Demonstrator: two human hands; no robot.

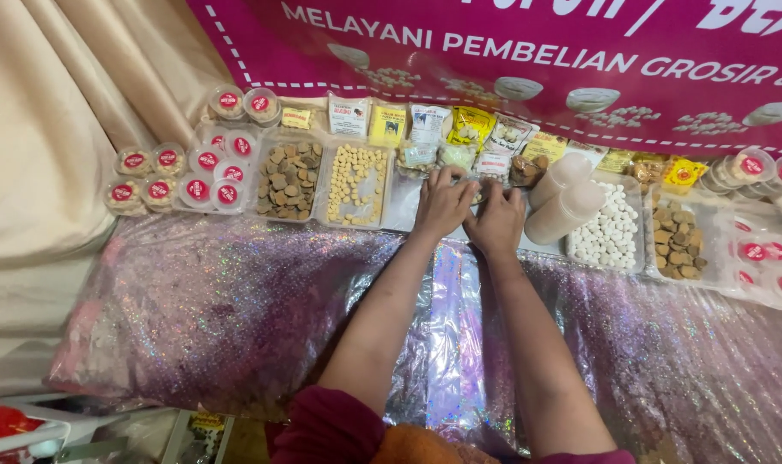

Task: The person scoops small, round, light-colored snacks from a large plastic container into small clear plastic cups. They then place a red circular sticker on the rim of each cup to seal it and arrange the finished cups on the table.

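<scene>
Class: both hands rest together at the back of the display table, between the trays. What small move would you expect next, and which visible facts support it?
Probably a small nudge or lift of the clear packet under the fingertips, though it is mostly hidden. The left hand and right hand meet over it, in the gap between the tray of pale yellow pieces and the tray of white balls.

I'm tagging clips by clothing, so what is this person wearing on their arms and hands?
Both forearms are bare, and the left hand and right hand show no gloves; no rings or watch can be made out. A dark maroon sleeve is pushed up on the left arm, with orange cloth beside it.
</scene>
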